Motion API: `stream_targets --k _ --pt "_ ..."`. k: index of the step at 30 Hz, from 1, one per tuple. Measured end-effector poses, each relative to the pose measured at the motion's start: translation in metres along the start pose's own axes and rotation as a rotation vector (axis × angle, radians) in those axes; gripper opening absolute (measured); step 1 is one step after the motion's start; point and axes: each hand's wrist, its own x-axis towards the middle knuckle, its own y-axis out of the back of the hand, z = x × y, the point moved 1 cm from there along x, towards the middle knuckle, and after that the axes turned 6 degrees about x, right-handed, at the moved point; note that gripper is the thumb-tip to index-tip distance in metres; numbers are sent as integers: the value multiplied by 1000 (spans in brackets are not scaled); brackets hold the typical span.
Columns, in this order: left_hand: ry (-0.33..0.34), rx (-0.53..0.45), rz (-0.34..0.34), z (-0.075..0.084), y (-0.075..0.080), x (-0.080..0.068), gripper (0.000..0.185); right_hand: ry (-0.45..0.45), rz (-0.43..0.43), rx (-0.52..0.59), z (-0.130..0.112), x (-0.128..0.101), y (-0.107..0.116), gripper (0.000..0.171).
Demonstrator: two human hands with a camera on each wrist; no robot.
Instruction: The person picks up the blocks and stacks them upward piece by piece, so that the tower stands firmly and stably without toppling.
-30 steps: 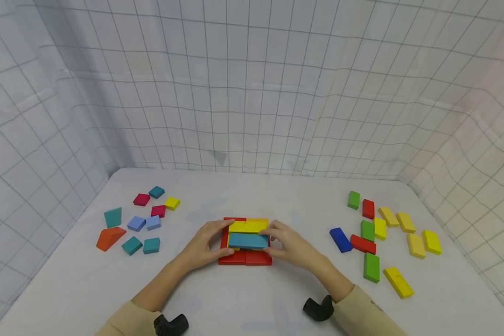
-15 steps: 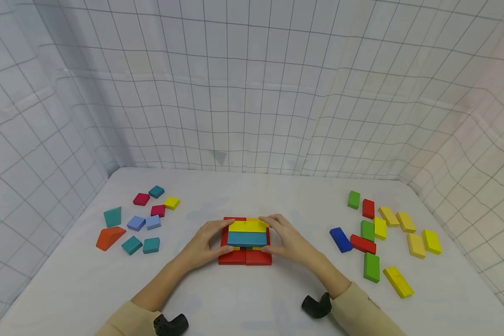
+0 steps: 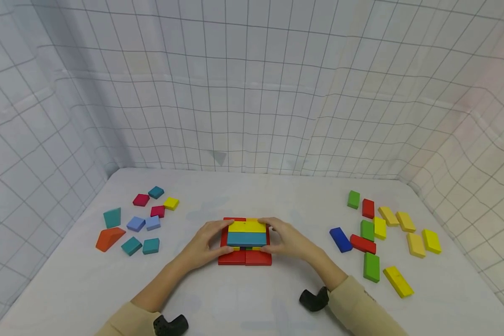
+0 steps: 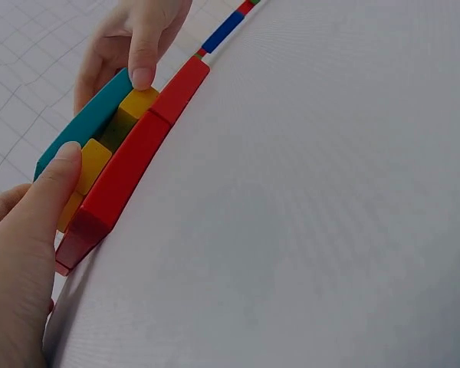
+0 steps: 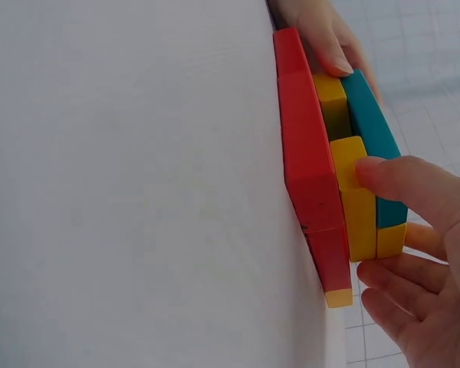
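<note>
A low stack of wooden blocks stands between both hands. Its base is made of red blocks [image 3: 232,258], with yellow blocks [image 5: 348,161] on them. Side by side on top lie a teal block [image 3: 247,239] and a yellow strip [image 3: 247,227]. My left hand [image 3: 203,242] grips the left end of the stack, thumb on a yellow block [image 4: 94,162] at the near side, fingers reaching to the far side. At the right end my right hand [image 3: 287,240] does likewise, its thumb pressing a near yellow block under the teal one. The far fingertips are partly hidden.
Loose teal, light blue, crimson and yellow blocks and an orange wedge [image 3: 110,238] lie at the left of the white table [image 3: 235,303]. To the right are scattered green blocks [image 3: 371,267], a blue block [image 3: 340,240], and several red and yellow ones. A gridded curtain [image 3: 252,93] surrounds the table.
The right fingers have moved from the teal block's right end to the stack's far and near right corners. The teal block has shifted slightly left and lies straighter. The left hand stays in place.
</note>
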Motion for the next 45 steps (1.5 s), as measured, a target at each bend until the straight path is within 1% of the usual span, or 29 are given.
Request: stream_targets --k 9,13,16,20,23,27,29,33,36,40,45 --pt "-3 1 7 -1 -1 1 66 -32 -16 8 1 -1 3 66" --pt "-4 1 11 -1 -1 0 67 -59 11 26 7 -10 16 70" --pt "-2 0 12 -1 -1 0 67 -55 65 34 19 -26 35 68" --pt "-6 -4 14 -1 -1 0 67 -59 120 25 44 -54 64 65" --pt "-10 -1 16 -2 -1 0 67 -103 119 8 63 -77 80 65" --pt "-11 8 22 -2 -1 0 67 -172 76 0 83 -102 94 67" --pt "-6 1 22 -2 -1 0 67 -207 53 8 90 -111 97 68" --pt "4 6 15 0 0 -1 66 -245 8 29 98 -123 101 68" --pt "4 19 10 1 0 -1 66 -250 -10 45 101 -127 103 68" --pt "2 15 10 0 0 -1 66 -261 -2 48 105 -128 103 65" --pt "2 9 14 0 -1 -1 66 -261 54 12 106 -123 100 60"
